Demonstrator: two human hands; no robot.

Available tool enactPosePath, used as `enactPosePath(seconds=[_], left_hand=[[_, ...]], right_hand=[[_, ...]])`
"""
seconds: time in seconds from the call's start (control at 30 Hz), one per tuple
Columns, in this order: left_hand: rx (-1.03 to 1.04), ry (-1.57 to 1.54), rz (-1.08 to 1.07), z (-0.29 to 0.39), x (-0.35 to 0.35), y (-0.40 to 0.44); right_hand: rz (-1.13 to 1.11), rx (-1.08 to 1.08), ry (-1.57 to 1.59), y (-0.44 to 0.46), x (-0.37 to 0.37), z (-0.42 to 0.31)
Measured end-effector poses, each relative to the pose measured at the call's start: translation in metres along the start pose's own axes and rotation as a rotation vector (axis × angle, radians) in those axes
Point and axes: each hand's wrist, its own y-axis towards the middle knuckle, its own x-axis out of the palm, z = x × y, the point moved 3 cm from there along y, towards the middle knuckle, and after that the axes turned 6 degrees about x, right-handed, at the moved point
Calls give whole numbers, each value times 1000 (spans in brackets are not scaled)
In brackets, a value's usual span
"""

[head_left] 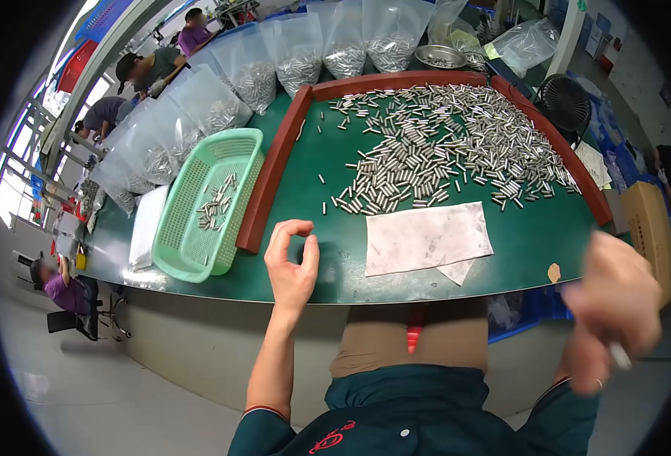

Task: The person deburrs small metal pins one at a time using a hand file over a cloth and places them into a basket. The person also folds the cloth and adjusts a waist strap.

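Observation:
My left hand (294,262) hovers over the front edge of the green table (328,281), between the basket and the cloth. Its fingers curl in a C shape, thumb and forefinger apart, with nothing seen between them. Off the table's right front corner is my right hand (617,304), smeared by motion, its fingers closed. A small metal cylinder (619,356) sticks out from its lower side. Many short, shiny metal cylinders (404,167) lie heaped on the table inside a dark red wooden border (275,171). In front of the heap lies a stained white cloth (427,239).
A light green plastic basket (170,228) with some cylinders stands left of the border. Clear bags (299,57) of cylinders line the table's far side. A black fan (563,106) and a cardboard box (649,235) are at right. Several people sit at the left.

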Motion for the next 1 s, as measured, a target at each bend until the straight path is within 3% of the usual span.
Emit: enactPosePath(seconds=[0.07,0.17,0.37,0.47,0.5,0.67,0.77,0.83,0.87,0.9,1.0], left_hand=[[103,108,-58,-3,8,4],[164,176,-53,-6,14,20],[117,-76,-77,2,12,47],[-564,-920,-159,-3,13,47],[-684,-1093,-220,-5,13,45],[-773,-1120,-168,-15,17,36],[-397,-860,20,13,-2,44],[93,-611,-21,65,-27,61],[259,-667,11,84,-38,66],[402,-610,-34,110,-42,70],[518,-641,-228,143,-71,84]], right_hand=[[-157,264,-108,-18,37,53],[-328,234,-399,-65,90,117],[-412,292,-427,-87,126,142],[-363,299,-349,-82,122,139],[-389,310,-354,-79,120,138],[-292,327,-234,-63,106,131],[-45,156,-105,-20,68,87],[132,84,-86,-4,34,51],[188,3,65,0,23,39],[74,-50,202,-4,-7,37],[23,-127,266,36,4,16]])
